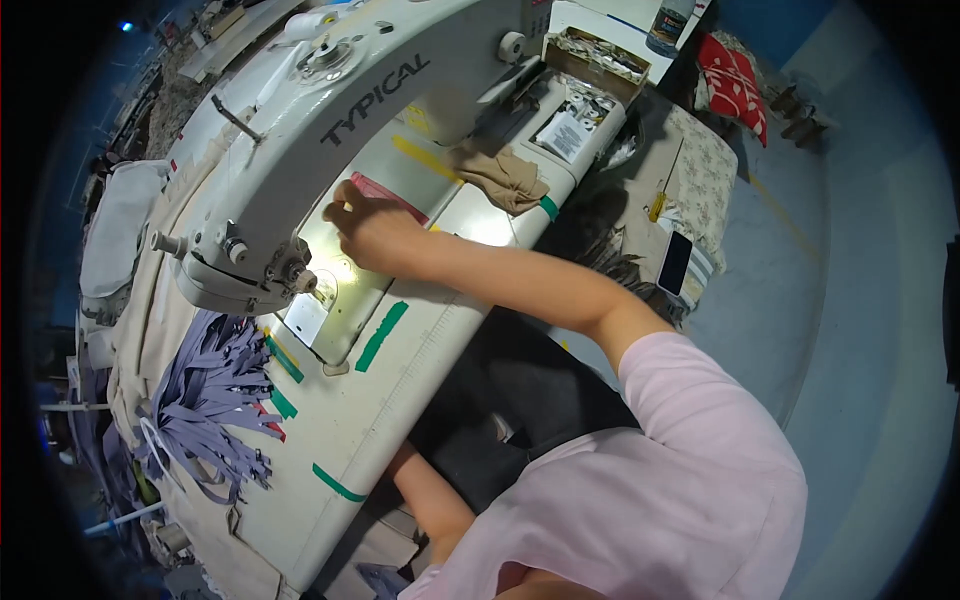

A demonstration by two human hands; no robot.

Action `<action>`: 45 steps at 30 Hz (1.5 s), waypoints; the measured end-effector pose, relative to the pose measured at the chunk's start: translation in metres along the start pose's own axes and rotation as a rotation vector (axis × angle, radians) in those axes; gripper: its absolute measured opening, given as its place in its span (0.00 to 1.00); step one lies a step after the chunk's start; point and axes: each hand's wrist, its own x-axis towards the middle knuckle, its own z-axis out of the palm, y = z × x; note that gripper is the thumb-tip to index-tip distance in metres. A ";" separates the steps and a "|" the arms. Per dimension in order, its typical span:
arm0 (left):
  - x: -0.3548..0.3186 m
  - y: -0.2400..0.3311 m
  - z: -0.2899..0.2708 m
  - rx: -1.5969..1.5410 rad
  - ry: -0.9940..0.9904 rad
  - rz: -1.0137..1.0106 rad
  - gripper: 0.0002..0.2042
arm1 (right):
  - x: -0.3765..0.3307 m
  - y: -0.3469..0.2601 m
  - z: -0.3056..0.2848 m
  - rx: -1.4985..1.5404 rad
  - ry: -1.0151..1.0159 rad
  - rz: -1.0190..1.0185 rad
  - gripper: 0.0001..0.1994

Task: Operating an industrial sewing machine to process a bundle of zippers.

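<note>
My right hand is over the bed of a white sewing machine, under its arm and to the right of the lit needle area. Its fingers are curled together; whatever they may hold is too small to make out. A flat pink-red piece lies just beyond the knuckles. The metal needle plate is nearer to me, below the needle head. My left forearm goes beneath the front edge of the table, which hides the left hand.
Purple fabric strips hang in a bunch left of the machine. A crumpled brown cloth lies right of the bed, before a box of small parts. A phone rests on fabric at the right. Green tape marks the tabletop.
</note>
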 end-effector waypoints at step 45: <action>-0.088 -0.046 0.316 0.803 -0.448 0.093 0.16 | -0.238 0.020 -0.228 1.258 0.159 0.745 0.26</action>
